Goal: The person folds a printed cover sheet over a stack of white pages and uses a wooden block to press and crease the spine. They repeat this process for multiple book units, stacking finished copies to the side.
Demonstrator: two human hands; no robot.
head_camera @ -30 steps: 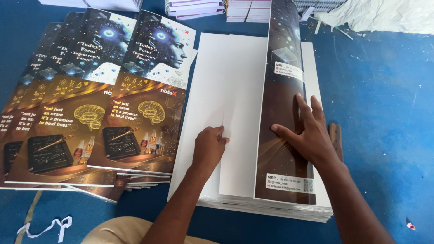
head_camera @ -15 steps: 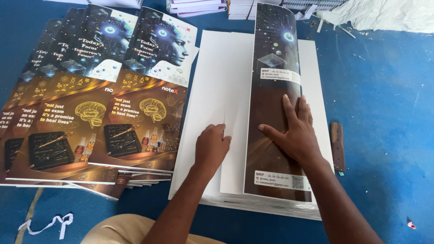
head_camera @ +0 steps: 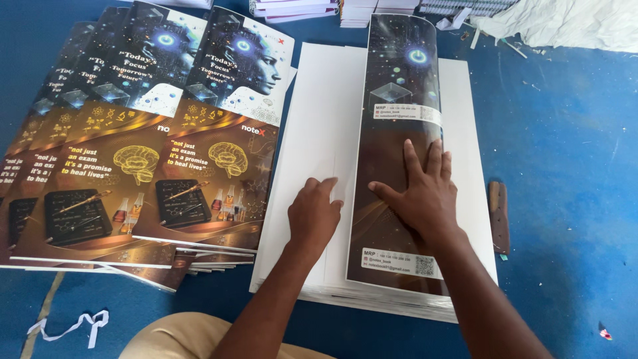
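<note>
Right now, from my remote seat, I read the head view like this:

Left hand (head_camera: pixel 314 211): fingers curled loosely, knuckles up, pressing down on the white sheet; gripping nothing.

Right hand (head_camera: pixel 421 193): fingers spread flat and open, palm down on the folded cover, holding nothing between them.

Folded cover (head_camera: pixel 397 133): a long dark printed sheet, glossy, lying lengthwise under my right fingers; its far end runs well past the fingertips and bows upward a little, its near end with a white label lies just behind the wrist.

White sheet stack (head_camera: pixel 312 133): blank side up, beneath both hands; the left fingertips rest near the dark cover's left edge, and the stack's layered edge shows below the wrists.

Printed covers (head_camera: pixel 199 166): fanned in an overlapping pile well left of the left fingers, showing a brain drawing and a blue face.

Wooden tool (head_camera: pixel 498 216): brown, on the blue floor (head_camera: pixel 571 166) just right of the right hand, apart from it.

White strip (head_camera: pixel 70 324): loose on the floor, near left.
</note>
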